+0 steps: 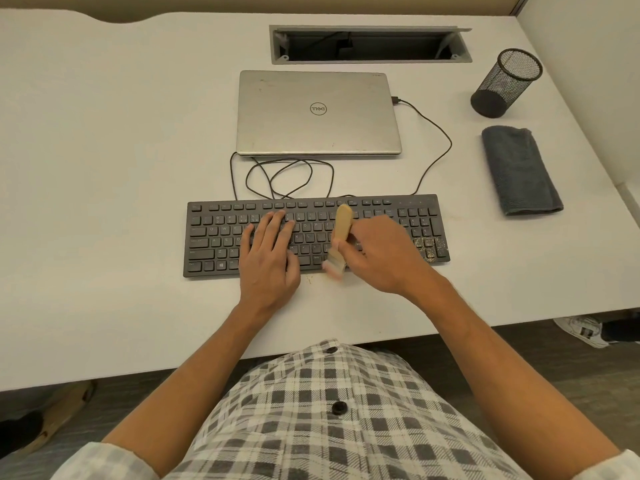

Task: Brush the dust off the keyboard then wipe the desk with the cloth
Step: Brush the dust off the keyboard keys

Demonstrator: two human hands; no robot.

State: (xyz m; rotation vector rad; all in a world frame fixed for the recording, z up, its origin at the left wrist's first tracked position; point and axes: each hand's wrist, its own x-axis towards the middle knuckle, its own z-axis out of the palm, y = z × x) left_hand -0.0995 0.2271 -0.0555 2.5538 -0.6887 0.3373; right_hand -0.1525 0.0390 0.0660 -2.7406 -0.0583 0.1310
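My left hand (269,251) lies flat on the keyboard (315,233), palm down, fingers straight and slightly spread over the letter keys left of the middle, the wrist coming off the front edge onto the white desk (104,168); the forearm runs back toward me bare, with a rolled checked sleeve at the bottom corner. The hand covers a block of keys, so I cannot read what lies under it. Just to its right is the brush (340,239), its pale wooden handle standing tilted over the middle of the keyboard and its light bristles down at the front edge, near the bottom row; the bristles are blurred and I cannot tell whether they touch the keys or the desk just in front. My right hand (379,252) grips the brush handle, fingers curled round it from the right side, knuckles up, the forearm angling in from the lower right. That hand hides the keys between the letters and the number pad. Past it, the lower keys of the number pad carry a scatter of pale dust. Behind the keyboard a closed silver laptop (318,112) sits with a looped black cable (287,178) in between. Far right, well apart from the keyboard, the folded grey cloth (519,171) lies on the desk, a black mesh cup (505,83) behind it.
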